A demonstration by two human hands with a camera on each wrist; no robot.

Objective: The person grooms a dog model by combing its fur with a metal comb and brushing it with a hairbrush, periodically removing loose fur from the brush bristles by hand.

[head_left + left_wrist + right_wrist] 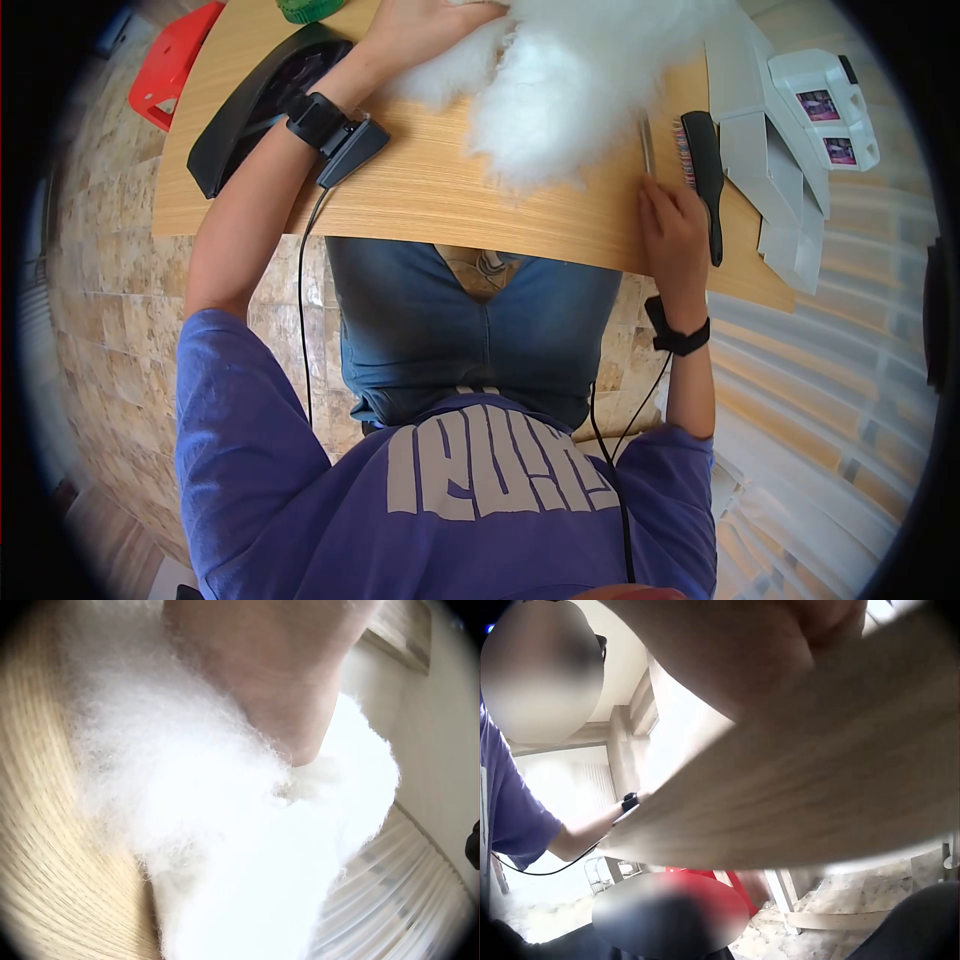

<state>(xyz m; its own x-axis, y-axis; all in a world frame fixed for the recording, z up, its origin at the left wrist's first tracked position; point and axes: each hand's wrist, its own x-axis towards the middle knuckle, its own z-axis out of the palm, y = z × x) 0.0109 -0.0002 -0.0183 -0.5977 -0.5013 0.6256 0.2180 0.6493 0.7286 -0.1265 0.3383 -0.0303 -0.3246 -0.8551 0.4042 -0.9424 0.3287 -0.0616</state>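
Note:
A white fluffy mass (555, 95), with long fur-like strands, lies across the far middle of the table. My left hand (425, 35) rests at its left side, fingers partly hidden at the top of the head view. In the left wrist view the left hand (274, 675) lies right against the white fluff (210, 817). Near the table's right front my right hand (675, 235) pinches a thin metal rod-like tool (646, 145), which points away beside the fluff. In the right wrist view the right hand (757, 660) shows blurred behind the table edge, its fingers hidden.
A black-handled brush (707, 175) lies just right of my right hand. White boxes (765, 165) and a white container (825, 110) stand farther right. A black case-like object (260, 110) sits left, near a green item (308, 8). A red stool (175, 65) stands beyond the table (400, 200).

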